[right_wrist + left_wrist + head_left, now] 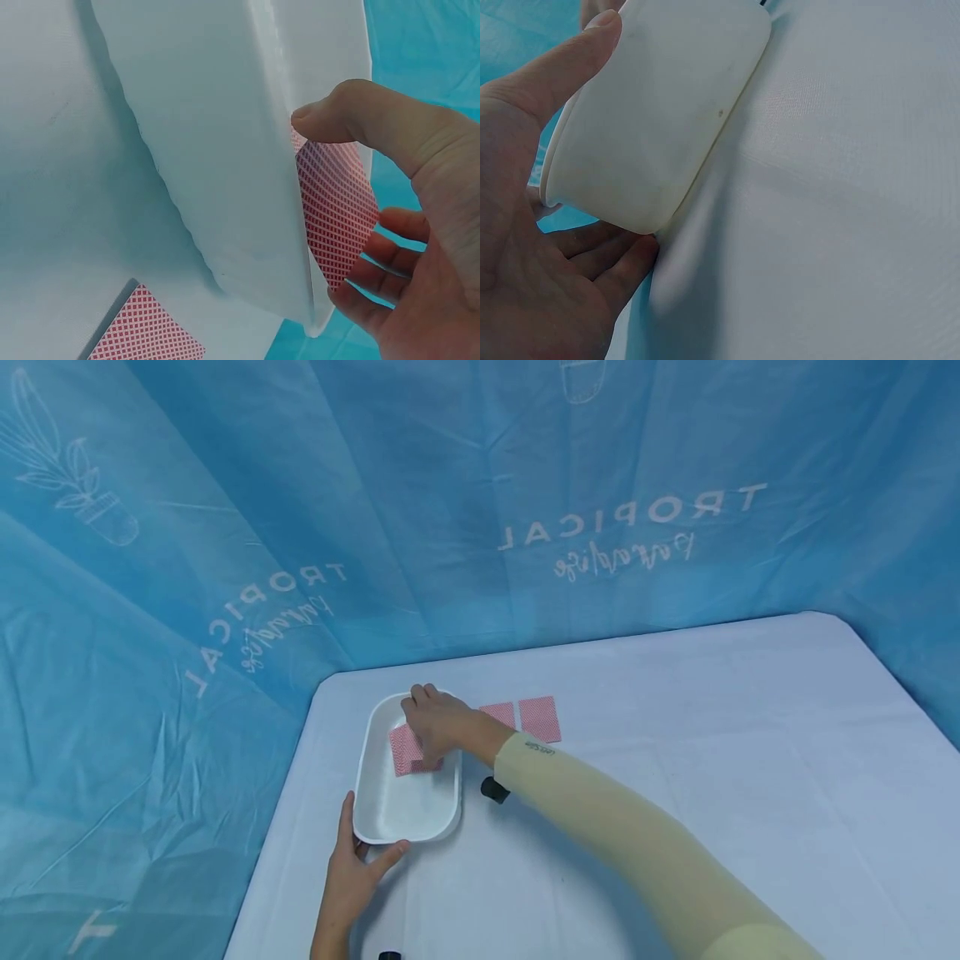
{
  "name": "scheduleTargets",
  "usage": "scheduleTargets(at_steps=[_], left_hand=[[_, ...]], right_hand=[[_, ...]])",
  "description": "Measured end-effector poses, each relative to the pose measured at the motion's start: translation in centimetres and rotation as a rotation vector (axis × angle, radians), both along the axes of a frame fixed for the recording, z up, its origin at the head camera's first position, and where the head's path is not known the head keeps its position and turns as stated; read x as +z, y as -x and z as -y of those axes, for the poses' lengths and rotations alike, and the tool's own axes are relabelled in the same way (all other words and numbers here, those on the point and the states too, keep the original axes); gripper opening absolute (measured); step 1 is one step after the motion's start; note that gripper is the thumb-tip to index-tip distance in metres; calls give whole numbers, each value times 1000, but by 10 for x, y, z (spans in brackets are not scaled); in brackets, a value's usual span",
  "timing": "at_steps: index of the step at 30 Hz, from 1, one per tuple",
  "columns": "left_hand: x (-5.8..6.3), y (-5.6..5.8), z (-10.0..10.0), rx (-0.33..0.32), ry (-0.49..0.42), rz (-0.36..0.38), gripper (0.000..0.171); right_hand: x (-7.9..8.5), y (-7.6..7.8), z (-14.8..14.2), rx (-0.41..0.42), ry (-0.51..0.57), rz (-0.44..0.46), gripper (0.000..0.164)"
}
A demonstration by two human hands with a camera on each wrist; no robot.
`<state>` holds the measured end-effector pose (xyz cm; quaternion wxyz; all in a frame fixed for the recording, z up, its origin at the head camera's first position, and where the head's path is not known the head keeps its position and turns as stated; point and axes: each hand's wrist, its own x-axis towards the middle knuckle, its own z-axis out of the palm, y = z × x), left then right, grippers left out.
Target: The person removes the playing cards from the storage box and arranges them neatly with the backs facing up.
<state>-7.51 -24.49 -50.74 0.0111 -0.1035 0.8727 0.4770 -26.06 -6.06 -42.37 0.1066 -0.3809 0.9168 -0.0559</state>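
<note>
My left hand (351, 878) holds the near left corner of a white tray (408, 806), thumb at the near end and fingers along the side. The left wrist view shows those fingers low against the tray wall. Reaching over the far part of the tray, my right hand (437, 720) grips a red-patterned playing card (337, 214) by its edges between thumb and fingertips. Part of another red-patterned card (297, 133) shows behind the thumb. Inside the tray, red card backs (404, 750) are partly covered by the right hand.
Two red-backed cards lie right of the tray: one in full view (540, 719), one partly behind the wrist (501, 713). A black object (493, 790) sits beside the sleeved forearm, another (390, 955) at the near edge. Blue curtains (465, 568) border the white table (712, 710).
</note>
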Motion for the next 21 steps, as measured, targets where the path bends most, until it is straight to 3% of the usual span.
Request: scheduleTargets(at_steps=[21], left_hand=[[1, 1, -1, 13, 5, 14, 122]], right_hand=[[9, -4, -22, 5, -15, -70, 97]])
